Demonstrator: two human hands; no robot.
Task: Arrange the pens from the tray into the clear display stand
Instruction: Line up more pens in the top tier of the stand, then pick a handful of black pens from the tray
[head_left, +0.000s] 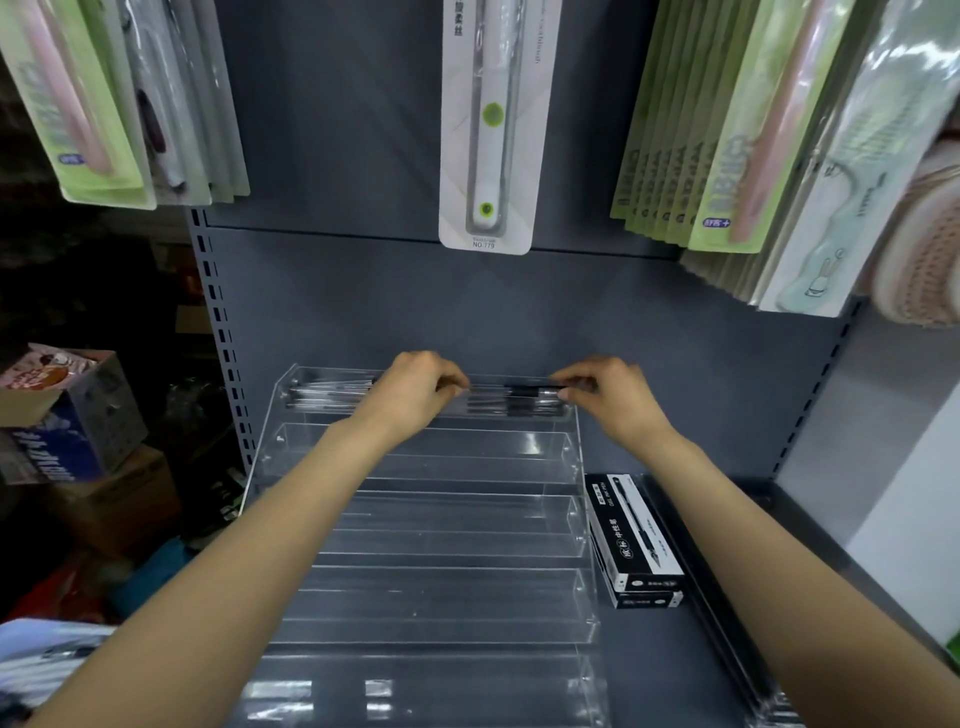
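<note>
A clear stepped display stand (426, 597) sits on the grey shelf, with several long troughs rising toward the back. The top trough holds several clear pens with black grips (322, 392). Both my hands reach over that top trough. My left hand (415, 389) and my right hand (608, 392) each pinch one end of a black-capped pen (524, 388), held level just above the pens lying there. The lower troughs hold no pens. No tray is in view.
Two stacked black pen boxes (634, 540) lie on the shelf right of the stand. Packaged toothbrushes (488, 124) hang on hooks above, with more packs left and right. Cardboard boxes (72, 410) stand on the floor to the left.
</note>
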